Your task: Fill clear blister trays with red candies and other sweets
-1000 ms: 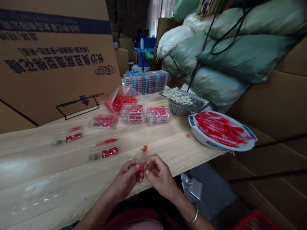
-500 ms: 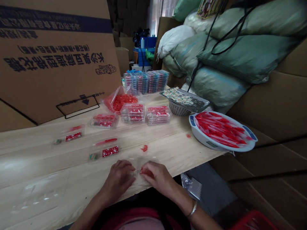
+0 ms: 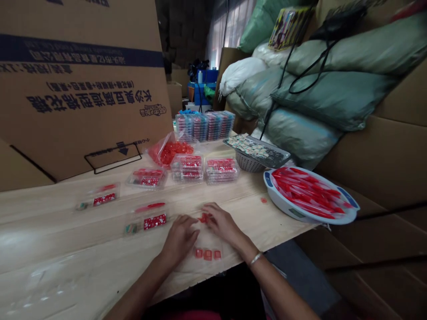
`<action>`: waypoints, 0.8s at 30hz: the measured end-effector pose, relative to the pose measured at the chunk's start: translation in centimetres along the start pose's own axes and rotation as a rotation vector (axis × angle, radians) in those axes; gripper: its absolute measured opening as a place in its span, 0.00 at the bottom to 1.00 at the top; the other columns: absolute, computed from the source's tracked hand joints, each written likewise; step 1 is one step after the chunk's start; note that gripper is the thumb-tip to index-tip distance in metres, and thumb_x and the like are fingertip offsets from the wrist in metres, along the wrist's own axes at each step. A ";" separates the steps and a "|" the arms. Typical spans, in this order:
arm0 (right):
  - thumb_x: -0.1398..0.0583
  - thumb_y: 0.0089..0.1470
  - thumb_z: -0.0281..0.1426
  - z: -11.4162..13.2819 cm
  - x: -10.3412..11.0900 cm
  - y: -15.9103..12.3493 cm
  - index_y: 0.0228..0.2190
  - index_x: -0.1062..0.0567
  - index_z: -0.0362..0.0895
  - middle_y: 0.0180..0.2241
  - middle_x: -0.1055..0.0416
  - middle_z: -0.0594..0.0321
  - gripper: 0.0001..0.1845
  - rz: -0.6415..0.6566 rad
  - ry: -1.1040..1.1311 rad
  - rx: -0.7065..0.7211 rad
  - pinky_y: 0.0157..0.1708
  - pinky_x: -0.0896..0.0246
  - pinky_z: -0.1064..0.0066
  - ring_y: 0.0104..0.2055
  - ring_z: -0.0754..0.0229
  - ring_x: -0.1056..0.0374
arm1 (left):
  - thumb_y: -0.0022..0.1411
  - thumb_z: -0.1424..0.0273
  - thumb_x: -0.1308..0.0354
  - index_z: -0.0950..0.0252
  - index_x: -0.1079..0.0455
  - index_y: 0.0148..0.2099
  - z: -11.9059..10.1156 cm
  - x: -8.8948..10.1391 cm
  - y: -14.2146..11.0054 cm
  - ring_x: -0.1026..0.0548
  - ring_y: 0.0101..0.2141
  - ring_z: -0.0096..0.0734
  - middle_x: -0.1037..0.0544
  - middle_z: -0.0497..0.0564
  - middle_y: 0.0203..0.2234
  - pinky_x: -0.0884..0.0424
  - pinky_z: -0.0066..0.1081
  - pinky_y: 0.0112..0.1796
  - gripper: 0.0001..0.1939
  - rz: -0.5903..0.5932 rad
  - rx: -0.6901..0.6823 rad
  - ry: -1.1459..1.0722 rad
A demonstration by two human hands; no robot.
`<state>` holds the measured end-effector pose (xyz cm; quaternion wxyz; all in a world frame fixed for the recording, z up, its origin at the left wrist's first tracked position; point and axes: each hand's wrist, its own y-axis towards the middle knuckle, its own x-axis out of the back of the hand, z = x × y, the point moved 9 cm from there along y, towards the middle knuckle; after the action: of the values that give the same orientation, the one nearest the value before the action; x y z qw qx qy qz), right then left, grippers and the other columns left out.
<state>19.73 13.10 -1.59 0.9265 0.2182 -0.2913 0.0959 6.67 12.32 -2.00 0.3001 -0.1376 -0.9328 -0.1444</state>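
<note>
My right hand [image 3: 220,223] reaches over the wooden table, its fingers closed around small red translucent pieces [image 3: 202,218]. Close by on the left, my left hand [image 3: 182,235] has its fingers bent, thumb and index apart, the fingertips next to the same pieces. Nearer the table's front edge lie three small red square pieces [image 3: 207,254] in a row, seemingly in a clear plastic tray whose outline is faint. Left of my left hand is a filled clear tray [image 3: 155,221] with a red stick-like item, a red patterned packet and a small greenish packet.
Further back stand stacks of clear packs [image 3: 222,171] and a bag of red pieces [image 3: 175,151]. A white basin [image 3: 283,202] of red wrapped items sits right, beside a metal tray [image 3: 285,156] on a grey basket [image 3: 247,162]. A large carton [image 3: 83,111] rises at left.
Both hands have moved forward, away from the table edge, to the loose red pieces. Three red squares now show near the edge where the hands were. The camera view has tilted up slightly.
</note>
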 end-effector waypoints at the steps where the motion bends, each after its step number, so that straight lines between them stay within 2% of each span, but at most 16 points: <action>1: 0.45 0.45 0.15 -0.6 -0.4 0.5 0.37 0.27 0.44 0.39 0.31 0.60 0.19 0.032 0.004 -0.010 0.43 0.41 0.70 0.44 0.59 0.35 | 0.49 0.76 0.43 0.62 0.27 0.34 -0.1 -0.4 1.3 0.29 0.38 0.41 0.24 0.52 0.32 0.37 0.41 0.45 0.09 -0.001 0.010 -0.041; 3: 0.44 0.45 0.16 -1.4 -0.8 1.0 0.31 0.28 0.43 0.32 0.32 0.63 0.13 0.048 0.016 -0.047 0.38 0.42 0.71 0.37 0.61 0.36 | 0.47 0.78 0.43 0.62 0.28 0.29 -0.2 -1.3 3.3 0.29 0.33 0.38 0.26 0.50 0.26 0.36 0.38 0.41 0.07 0.001 0.025 -0.096; 5: 0.44 0.46 0.18 -1.9 -0.7 0.8 0.27 0.30 0.42 0.28 0.35 0.65 0.08 0.022 0.034 -0.078 0.33 0.43 0.72 0.32 0.63 0.38 | 0.46 0.77 0.43 0.63 0.30 0.24 0.1 -2.0 4.3 0.30 0.27 0.34 0.29 0.47 0.20 0.35 0.34 0.35 0.04 0.003 0.048 -0.154; 7: 0.44 0.48 0.20 -2.0 -0.5 0.3 0.26 0.30 0.42 0.28 0.35 0.65 0.05 0.016 0.065 -0.089 0.30 0.44 0.74 0.30 0.65 0.39 | 0.47 0.75 0.43 0.64 0.31 0.24 0.7 -2.6 4.3 0.32 0.23 0.30 0.30 0.46 0.18 0.35 0.31 0.30 0.02 0.017 0.080 -0.245; 9: 0.43 0.50 0.24 -2.3 -0.4 -0.3 0.31 0.30 0.42 0.28 0.34 0.66 0.03 0.041 0.185 -0.125 0.29 0.44 0.76 0.29 0.66 0.39 | 0.48 0.70 0.42 0.65 0.31 0.25 1.1 -3.0 3.8 0.32 0.22 0.28 0.29 0.46 0.19 0.36 0.28 0.26 0.03 0.037 0.108 -0.349; 12: 0.40 0.52 0.34 -2.7 -0.5 -1.0 0.35 0.30 0.42 0.28 0.34 0.67 0.09 0.100 0.461 -0.198 0.29 0.44 0.76 0.30 0.66 0.39 | 0.47 0.65 0.41 0.65 0.32 0.27 1.1 -3.2 3.2 0.31 0.23 0.26 0.27 0.47 0.21 0.35 0.26 0.26 0.08 0.059 0.133 -0.470; 16: 0.37 0.47 0.43 -2.6 -0.9 -1.5 0.30 0.33 0.43 0.25 0.39 0.69 0.17 0.166 0.694 -0.259 0.25 0.47 0.77 0.26 0.67 0.44 | 0.46 0.63 0.40 0.65 0.32 0.26 0.0 -3.3 3.0 0.30 0.23 0.26 0.27 0.47 0.21 0.34 0.26 0.27 0.10 0.077 0.135 -0.528; 18: 0.37 0.45 0.41 -2.7 -1.0 -1.5 0.28 0.34 0.43 0.23 0.41 0.71 0.16 0.138 0.691 -0.269 0.23 0.49 0.77 0.24 0.68 0.46 | 0.46 0.66 0.41 0.65 0.31 0.26 -0.6 -3.5 2.9 0.30 0.23 0.26 0.27 0.47 0.20 0.34 0.27 0.27 0.07 0.075 0.124 -0.506; 21: 0.40 0.41 0.31 -2.9 -0.3 -1.3 0.24 0.35 0.43 0.22 0.43 0.71 0.08 0.007 0.552 -0.267 0.24 0.53 0.77 0.25 0.68 0.48 | 0.44 0.73 0.42 0.65 0.30 0.25 -0.9 -3.7 2.9 0.31 0.23 0.27 0.27 0.46 0.19 0.35 0.26 0.28 0.01 0.048 0.104 -0.402; 24: 0.43 0.37 0.25 -2.7 0.2 -1.5 0.21 0.37 0.43 0.20 0.44 0.72 0.05 -0.062 0.504 -0.287 0.24 0.56 0.76 0.24 0.68 0.50 | 0.43 0.78 0.44 0.64 0.30 0.23 -0.2 -3.5 3.5 0.33 0.23 0.26 0.29 0.45 0.18 0.37 0.26 0.27 0.05 -0.005 0.104 -0.259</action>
<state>21.71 13.02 -4.02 0.9935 0.0632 -0.0558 0.0764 10.74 14.90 -3.29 0.1836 -0.1367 -0.9703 -0.0776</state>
